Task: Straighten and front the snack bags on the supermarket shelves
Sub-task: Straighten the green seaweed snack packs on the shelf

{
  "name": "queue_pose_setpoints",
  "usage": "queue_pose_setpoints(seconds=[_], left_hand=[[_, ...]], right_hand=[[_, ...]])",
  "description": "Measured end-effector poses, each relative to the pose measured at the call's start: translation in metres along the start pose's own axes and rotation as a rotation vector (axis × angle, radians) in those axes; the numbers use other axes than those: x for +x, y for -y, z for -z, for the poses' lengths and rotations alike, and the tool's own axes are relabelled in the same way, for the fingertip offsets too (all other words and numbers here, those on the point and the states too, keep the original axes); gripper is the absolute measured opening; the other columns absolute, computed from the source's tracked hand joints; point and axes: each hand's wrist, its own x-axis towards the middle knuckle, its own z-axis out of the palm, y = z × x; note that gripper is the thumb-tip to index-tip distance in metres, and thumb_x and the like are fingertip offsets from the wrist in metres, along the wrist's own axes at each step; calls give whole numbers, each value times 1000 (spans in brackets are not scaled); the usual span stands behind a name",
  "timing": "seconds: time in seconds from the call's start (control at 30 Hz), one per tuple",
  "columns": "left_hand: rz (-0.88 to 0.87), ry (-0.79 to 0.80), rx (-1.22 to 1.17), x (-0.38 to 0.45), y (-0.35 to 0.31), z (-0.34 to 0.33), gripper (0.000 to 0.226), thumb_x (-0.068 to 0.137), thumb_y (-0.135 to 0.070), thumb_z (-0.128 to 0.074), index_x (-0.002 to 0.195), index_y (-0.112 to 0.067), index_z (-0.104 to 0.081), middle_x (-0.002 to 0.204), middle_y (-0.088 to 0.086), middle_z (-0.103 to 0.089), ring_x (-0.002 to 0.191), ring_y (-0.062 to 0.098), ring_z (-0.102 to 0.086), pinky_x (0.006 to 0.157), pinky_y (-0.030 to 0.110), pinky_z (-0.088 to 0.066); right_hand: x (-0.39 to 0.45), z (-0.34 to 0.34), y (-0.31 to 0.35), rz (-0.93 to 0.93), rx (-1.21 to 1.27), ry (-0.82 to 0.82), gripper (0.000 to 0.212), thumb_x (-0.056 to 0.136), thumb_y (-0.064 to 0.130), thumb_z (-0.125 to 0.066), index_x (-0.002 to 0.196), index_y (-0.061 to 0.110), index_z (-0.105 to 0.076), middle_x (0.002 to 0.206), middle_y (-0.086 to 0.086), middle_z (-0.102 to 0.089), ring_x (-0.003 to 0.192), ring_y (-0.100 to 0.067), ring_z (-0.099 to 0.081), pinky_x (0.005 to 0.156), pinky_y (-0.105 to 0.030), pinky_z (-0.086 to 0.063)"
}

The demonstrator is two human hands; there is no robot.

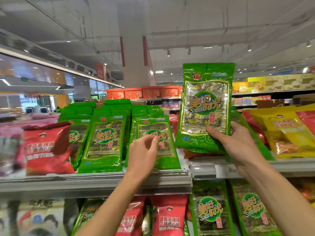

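A: What colour is the raised seaweed bag (205, 106)?
B: Bright green with gold scrollwork, a clear window showing dark sheets, a green oval with yellow lettering, and a small blue tag at its lower left

A: And left of it?
B: Two rows of green bags (104, 142) in the same pattern, then a red bag (46, 147) with white lettering

A: To its right?
B: Yellow bags (288, 133) with red lettering

two bare forearms and hands, no sleeves in view. the left hand (143, 150) and right hand (238, 143) carry no gloves, rings, watch or bands; fingernails are short and unpainted.
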Motion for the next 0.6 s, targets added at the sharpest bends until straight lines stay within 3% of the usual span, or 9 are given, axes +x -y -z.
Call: queue_pose_setpoints(seconds=[0.13,0.2,0.27,0.37,0.47,0.6], left_hand=[[-75,-23,370,-25,48,75,22,92,-41,-63,88,-22,-73,89,-9,-72,84,6,-64,81,31,-52],[-85,-1,514,-36,69,111,33,87,-55,-63,85,-23,-70,90,-9,-69,88,10,-62,83,34,-50],[-96,1,626,-46,86,142,45,82,-66,-57,84,-23,-68,87,-8,-65,87,14,-60,81,36,-51],[-131,16,723,-55,103,171,46,84,-64,-54,90,-21,-69,89,-7,-63,89,16,-61,79,37,-52],[-187,23,757,-57,108,174,28,92,-47,-61,99,-22,-69,95,-6,-63,95,16,-59,82,34,-51],[-205,6,740,-59,108,172,26,95,-44,-54,101,-22,-68,98,-8,-62,97,12,-56,84,29,-48]], right_hand=[[-13,-79,8,-22,27,106,36,82,24,-83,111,13,-67,102,-6,-78,91,-23,-76,90,-45,-59],[-19,-119,8,-26,26,151,33,82,20,-83,110,11,-68,102,-7,-77,93,-24,-75,94,-46,-58],[-26,-158,8,-14,-55,170,47,81,26,-84,120,8,-65,114,-10,-74,105,-27,-70,100,-47,-54],[-38,-210,12,-66,-145,216,84,81,39,-83,147,4,-44,144,-13,-56,131,-30,-54,111,-44,-44],[-44,-251,12,-157,-154,304,83,84,38,-80,149,6,-39,148,-14,-49,135,-33,-49,113,-44,-41],[-48,-282,6,-197,-257,347,85,86,37,-77,149,1,-33,152,-17,-44,138,-34,-45,109,-46,-42]])
